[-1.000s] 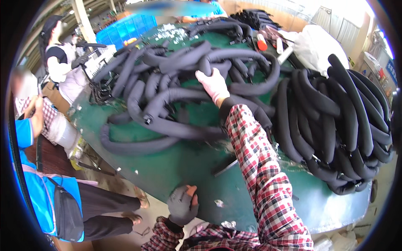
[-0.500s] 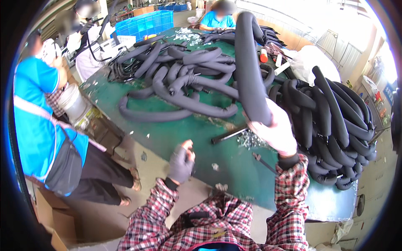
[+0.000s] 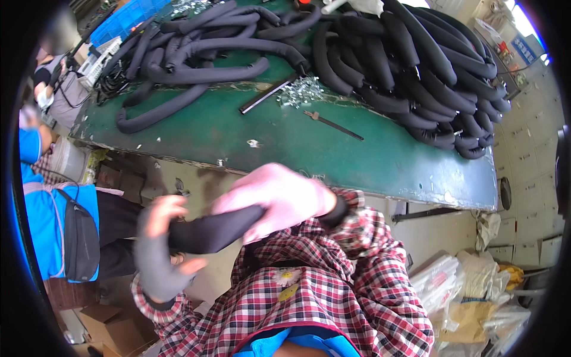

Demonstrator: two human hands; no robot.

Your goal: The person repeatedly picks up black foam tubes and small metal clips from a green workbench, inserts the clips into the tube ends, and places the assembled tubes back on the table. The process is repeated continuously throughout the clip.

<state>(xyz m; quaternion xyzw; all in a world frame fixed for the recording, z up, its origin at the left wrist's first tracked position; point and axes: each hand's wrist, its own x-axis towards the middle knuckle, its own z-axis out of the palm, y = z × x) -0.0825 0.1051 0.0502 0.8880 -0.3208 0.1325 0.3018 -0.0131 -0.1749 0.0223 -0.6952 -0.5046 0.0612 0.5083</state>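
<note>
Where both hands grip: black foam tube [image 3: 211,231], blurred.

Big green worktable [image 3: 380,154] on a dusty concrete floor [image 3: 440,235], blue crate [image 3: 128,18] at the far end, daylight pouring in top right.

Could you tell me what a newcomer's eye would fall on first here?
Close to the camera, the gloved left hand and right hand grip a black foam tube between them. Behind them, the green table carries big heaps of black foam tubes, with a small pile of shiny metal clips near its middle.
</note>
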